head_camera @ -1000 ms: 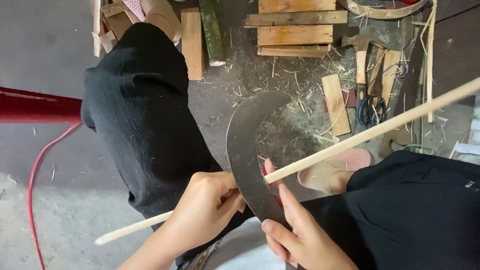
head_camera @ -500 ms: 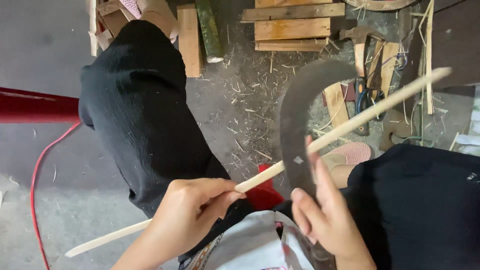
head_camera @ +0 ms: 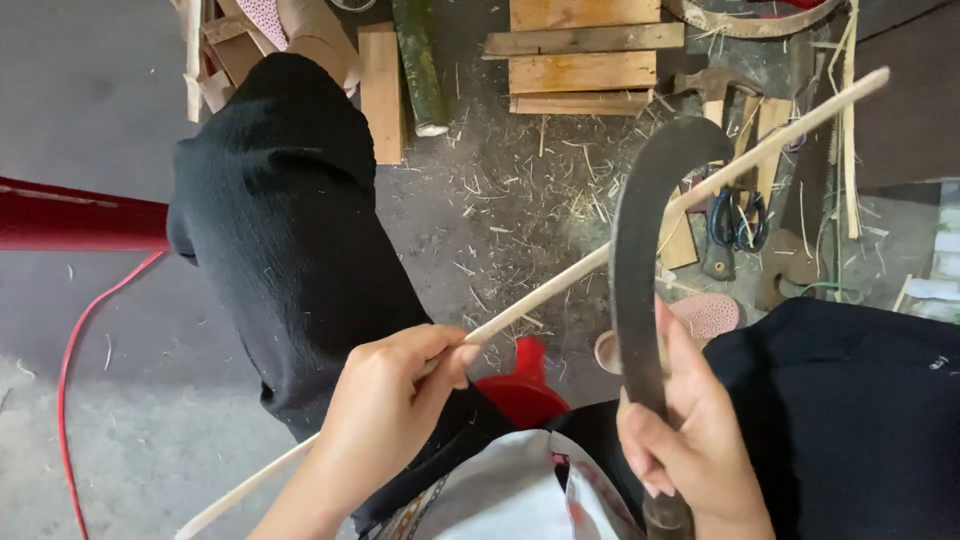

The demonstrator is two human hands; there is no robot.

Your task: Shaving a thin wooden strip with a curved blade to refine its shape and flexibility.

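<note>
My left hand (head_camera: 385,415) pinches a long pale bamboo stick (head_camera: 560,285) that runs from the lower left up to the upper right. My right hand (head_camera: 690,430) grips the handle of a dark curved knife (head_camera: 640,240), its hooked tip pointing up and right. The blade lies against the stick about midway along it, to the right of my left hand. My knees in black trousers (head_camera: 290,230) frame the work on both sides.
A red stool edge (head_camera: 520,385) shows between my legs. Wooden boards (head_camera: 580,60), a green bamboo section (head_camera: 420,65), scissors (head_camera: 735,215) and shavings lie on the concrete floor ahead. A red cable (head_camera: 75,360) trails at the left, beside a red bar (head_camera: 70,215).
The knife has slid to the right along the stick, away from my left hand. My right hand followed it, and the stick's far end has swung slightly.
</note>
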